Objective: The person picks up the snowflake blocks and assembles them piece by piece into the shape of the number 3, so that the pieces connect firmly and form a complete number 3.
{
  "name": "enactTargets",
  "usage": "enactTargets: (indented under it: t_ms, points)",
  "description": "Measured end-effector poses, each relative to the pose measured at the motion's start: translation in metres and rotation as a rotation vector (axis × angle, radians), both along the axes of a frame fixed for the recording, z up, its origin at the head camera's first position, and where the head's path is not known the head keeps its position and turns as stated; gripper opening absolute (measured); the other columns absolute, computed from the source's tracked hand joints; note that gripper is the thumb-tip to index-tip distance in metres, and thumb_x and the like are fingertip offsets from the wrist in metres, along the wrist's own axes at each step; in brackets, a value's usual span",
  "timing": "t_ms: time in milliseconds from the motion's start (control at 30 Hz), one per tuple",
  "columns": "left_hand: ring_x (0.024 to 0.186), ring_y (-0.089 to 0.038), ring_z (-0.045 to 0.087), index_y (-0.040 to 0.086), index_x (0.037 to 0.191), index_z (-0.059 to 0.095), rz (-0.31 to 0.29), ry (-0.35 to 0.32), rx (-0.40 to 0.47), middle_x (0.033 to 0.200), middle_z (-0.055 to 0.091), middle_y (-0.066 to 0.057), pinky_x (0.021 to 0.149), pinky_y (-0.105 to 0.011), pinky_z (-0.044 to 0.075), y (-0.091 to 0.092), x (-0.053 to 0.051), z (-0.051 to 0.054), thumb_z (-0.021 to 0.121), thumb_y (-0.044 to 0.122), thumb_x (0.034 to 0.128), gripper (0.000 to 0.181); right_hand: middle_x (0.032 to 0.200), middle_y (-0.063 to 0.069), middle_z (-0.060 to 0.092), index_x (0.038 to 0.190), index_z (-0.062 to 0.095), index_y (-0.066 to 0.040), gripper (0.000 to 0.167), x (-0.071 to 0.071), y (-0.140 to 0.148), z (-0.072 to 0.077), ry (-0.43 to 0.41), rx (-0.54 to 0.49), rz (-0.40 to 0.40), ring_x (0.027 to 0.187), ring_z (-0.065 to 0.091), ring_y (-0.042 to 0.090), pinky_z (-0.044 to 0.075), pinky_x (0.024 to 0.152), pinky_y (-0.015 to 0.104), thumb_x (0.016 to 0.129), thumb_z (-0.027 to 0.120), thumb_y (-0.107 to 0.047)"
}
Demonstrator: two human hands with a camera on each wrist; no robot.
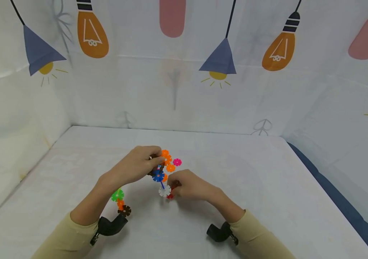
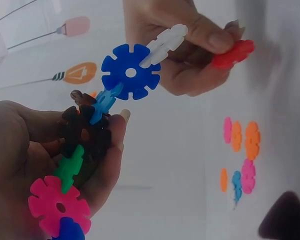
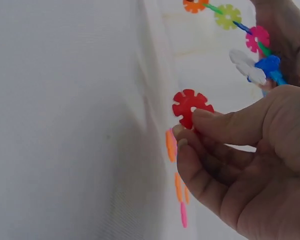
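In the left wrist view my left hand [image 2: 20, 150] has its fingers curled round a chain of notched discs: brown discs [image 2: 85, 134], a green one [image 2: 70, 167], a pink one [image 2: 59, 206] and, at the upper end, a blue disc [image 2: 131, 72] joined to a white disc [image 2: 165, 45]. My right hand [image 3: 250, 155] pinches a red disc [image 3: 190, 107] between thumb and fingers. The red disc [image 2: 233, 54] is close to the white one, with a gap between them in the left wrist view. In the head view, my left hand [image 1: 138, 163] is above and left of my right hand [image 1: 191, 185].
Loose orange [image 1: 171, 168] and pink [image 1: 177, 162] discs lie on the white table [image 1: 235, 162] beyond my hands. Green [image 1: 117, 195], orange [image 1: 120, 205] and brown [image 1: 125, 210] discs show below my left forearm. A white printed sheet [image 1: 138, 90] stands behind the table.
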State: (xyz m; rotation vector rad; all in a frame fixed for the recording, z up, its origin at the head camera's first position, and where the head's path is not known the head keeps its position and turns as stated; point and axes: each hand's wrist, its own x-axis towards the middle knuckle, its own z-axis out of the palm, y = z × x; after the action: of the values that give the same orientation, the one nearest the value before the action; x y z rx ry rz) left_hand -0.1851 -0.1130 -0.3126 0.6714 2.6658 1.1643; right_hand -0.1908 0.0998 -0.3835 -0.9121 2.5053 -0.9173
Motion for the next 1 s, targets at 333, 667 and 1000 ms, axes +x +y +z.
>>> enactTargets:
  t_ms: [333, 667, 1000]
  points:
    - [0.068, -0.021, 0.058, 0.011, 0.089, 0.057, -0.059, -0.015, 0.070, 0.072, 0.056, -0.005, 0.067, -0.034, 0.051, 0.001, 0.000, 0.001, 0.054, 0.026, 0.1027, 0.021, 0.083, 0.001, 0.067, 0.094, 0.067, -0.008, 0.005, -0.004, 0.013, 0.023, -0.030, -0.148, -0.124, 0.070, 0.062, 0.017, 0.056, 0.067, 0.031, 0.093, 0.064, -0.005]
    - [0.069, -0.023, 0.058, 0.010, 0.088, 0.057, -0.042, -0.029, 0.076, 0.073, 0.056, -0.006, 0.066, -0.034, 0.049, 0.003, -0.001, 0.000, 0.055, 0.025, 0.1018, 0.021, 0.092, 0.002, 0.073, 0.098, 0.069, -0.013, 0.010, -0.007, 0.026, 0.041, 0.071, -0.335, -0.214, 0.077, 0.066, 0.026, 0.059, 0.071, 0.033, 0.094, 0.064, -0.006]
    - [0.070, -0.022, 0.059, 0.012, 0.091, 0.060, -0.054, -0.042, 0.079, 0.075, 0.058, -0.006, 0.068, -0.035, 0.051, 0.004, -0.002, -0.003, 0.055, 0.026, 0.1016, 0.019, 0.098, 0.002, 0.068, 0.104, 0.067, -0.012, 0.013, -0.003, 0.031, 0.046, 0.208, -0.432, -0.225, 0.076, 0.065, 0.021, 0.058, 0.072, 0.029, 0.095, 0.063, -0.004]
